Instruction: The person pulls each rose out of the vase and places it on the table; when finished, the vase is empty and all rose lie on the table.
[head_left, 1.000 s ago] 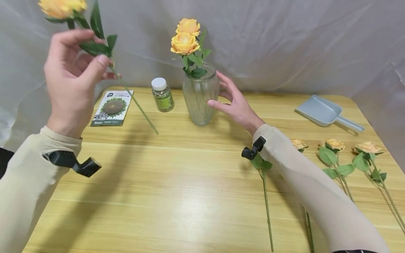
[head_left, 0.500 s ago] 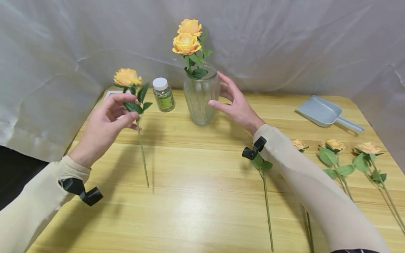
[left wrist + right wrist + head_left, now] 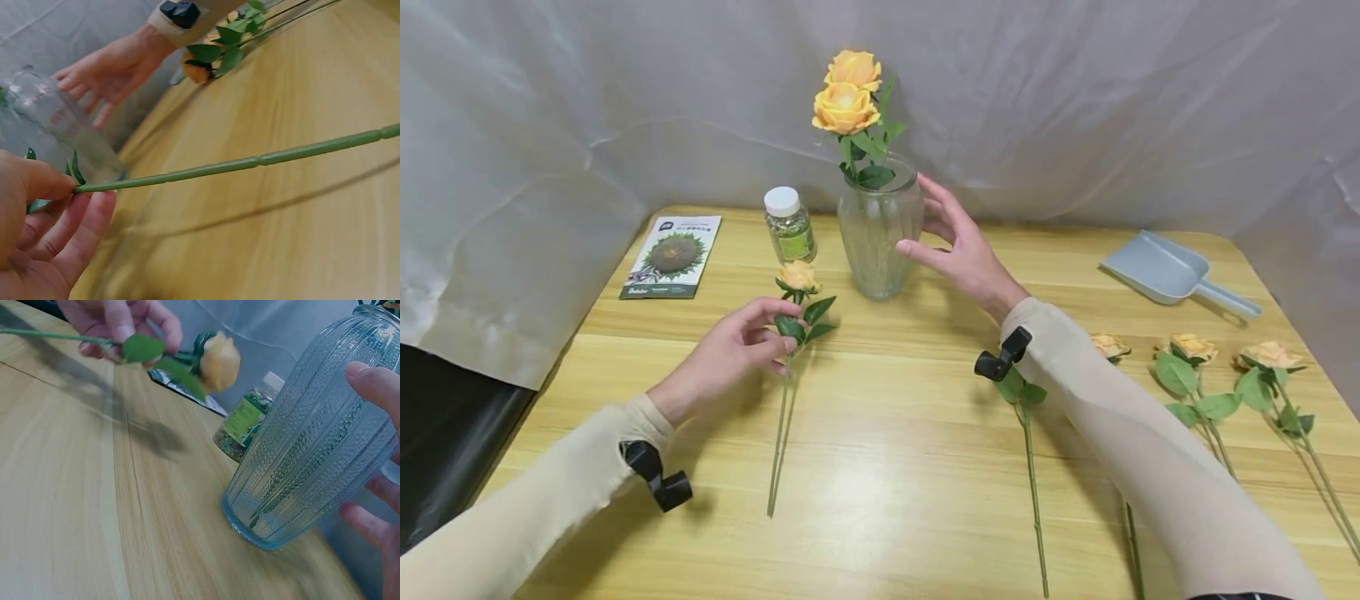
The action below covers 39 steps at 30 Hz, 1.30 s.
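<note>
My left hand point(image 3: 733, 358) pinches the stem of a yellow-orange rose point(image 3: 798, 277) just under its leaves, thumb against fingers. The rose's green stem point(image 3: 231, 166) slants down over the table toward me, and its bloom points to the back. At the back middle stands a ribbed clear glass vase point(image 3: 880, 229) with two yellow roses point(image 3: 847, 104) in it. My right hand point(image 3: 958, 246) holds the vase's right side, thumb in front and fingers behind. Through the glass, a stem point(image 3: 306, 456) shows inside the vase point(image 3: 300, 444).
A white-capped jar point(image 3: 790, 227) stands left of the vase, with a sunflower seed packet point(image 3: 672, 257) farther left. Several roses point(image 3: 1195, 346) lie at the right, partly under my right forearm. Behind them is a grey-blue dustpan point(image 3: 1165, 267). A grey cloth point(image 3: 1075, 108) hangs behind the table.
My left hand has brought its rose from the upper left down and rightward, low over the table before the jar. The seed packet shows again. My right hand stays at the vase.
</note>
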### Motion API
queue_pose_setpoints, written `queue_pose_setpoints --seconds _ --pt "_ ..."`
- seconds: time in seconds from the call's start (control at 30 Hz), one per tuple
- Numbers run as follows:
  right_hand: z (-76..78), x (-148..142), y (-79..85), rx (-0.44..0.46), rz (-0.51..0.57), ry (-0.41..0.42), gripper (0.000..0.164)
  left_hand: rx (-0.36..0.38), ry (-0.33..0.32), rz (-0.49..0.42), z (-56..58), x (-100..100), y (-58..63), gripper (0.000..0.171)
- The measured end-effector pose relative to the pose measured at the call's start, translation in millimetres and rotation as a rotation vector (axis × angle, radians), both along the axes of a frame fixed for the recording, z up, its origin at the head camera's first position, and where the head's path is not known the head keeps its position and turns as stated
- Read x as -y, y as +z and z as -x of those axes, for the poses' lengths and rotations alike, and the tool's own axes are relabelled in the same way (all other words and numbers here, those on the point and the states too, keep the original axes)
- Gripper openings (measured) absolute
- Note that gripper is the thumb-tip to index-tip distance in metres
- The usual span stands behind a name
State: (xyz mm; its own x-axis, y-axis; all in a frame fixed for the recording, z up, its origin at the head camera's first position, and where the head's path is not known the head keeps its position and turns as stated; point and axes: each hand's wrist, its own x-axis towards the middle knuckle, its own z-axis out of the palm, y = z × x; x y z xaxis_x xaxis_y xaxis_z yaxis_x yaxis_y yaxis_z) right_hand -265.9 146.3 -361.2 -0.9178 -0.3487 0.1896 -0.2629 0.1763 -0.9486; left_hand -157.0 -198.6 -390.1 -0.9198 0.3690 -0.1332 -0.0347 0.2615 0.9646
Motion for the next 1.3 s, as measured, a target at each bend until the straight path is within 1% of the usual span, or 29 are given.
queue_pose_setpoints --seconds 0.17,0.3,0.4,0.57,0.7,0.8,0.9,1.0,1.13,1.23,1.3 --pt "-0.1 0.1 -0.4 -0.006 0.005 -0.002 0.088 0.062 -0.053 -0.023 1.7 -10.4 -10.6 0.051" --pt "0.1 0.1 -0.7 -0.007 0.005 -0.005 0.088 0.08 -0.065 -0.014 2.4 -16.4 -17.5 0.049" --pt "0.2 0.8 -0.7 -0.006 0.006 -0.002 0.088 0.089 -0.062 0.002 2.0 -18.8 -21.1 0.047" --pt "0.4 0.3 -1.2 -0.015 0.01 -0.003 0.089 0.079 -0.069 0.054 2.5 -21.0 -19.8 0.046" --pt "0.7 -0.7 -2.2 -0.025 0.0 -0.009 0.088 0.05 -0.098 0.122 3.1 -20.4 -17.9 0.044" --pt "0.3 -0.9 -2.6 -0.022 -0.003 -0.01 0.088 0.048 -0.123 0.142 3.2 -18.6 -16.2 0.045" --pt "-0.1 -0.1 -2.6 -0.014 0.005 -0.007 0.088 0.04 -0.15 0.174 3.1 -14.5 -10.2 0.044" --pt "-0.1 1.9 -2.4 -0.013 0.015 0.006 0.088 -0.003 -0.149 0.262 3.5 -7.2 1.6 0.042" --pt "-0.3 2.3 -2.3 -0.013 0.022 0.011 0.089 -0.061 -0.11 0.373 6.5 1.2 20.1 0.039" --pt "-0.5 0.7 -3.0 -0.01 0.022 0.004 0.089 -0.1 -0.08 0.398 10.1 4.6 32.0 0.038" --pt "-0.2 -0.1 -3.8 -0.011 0.017 0.002 0.089 -0.144 -0.054 0.408 13.2 6.0 39.6 0.037"
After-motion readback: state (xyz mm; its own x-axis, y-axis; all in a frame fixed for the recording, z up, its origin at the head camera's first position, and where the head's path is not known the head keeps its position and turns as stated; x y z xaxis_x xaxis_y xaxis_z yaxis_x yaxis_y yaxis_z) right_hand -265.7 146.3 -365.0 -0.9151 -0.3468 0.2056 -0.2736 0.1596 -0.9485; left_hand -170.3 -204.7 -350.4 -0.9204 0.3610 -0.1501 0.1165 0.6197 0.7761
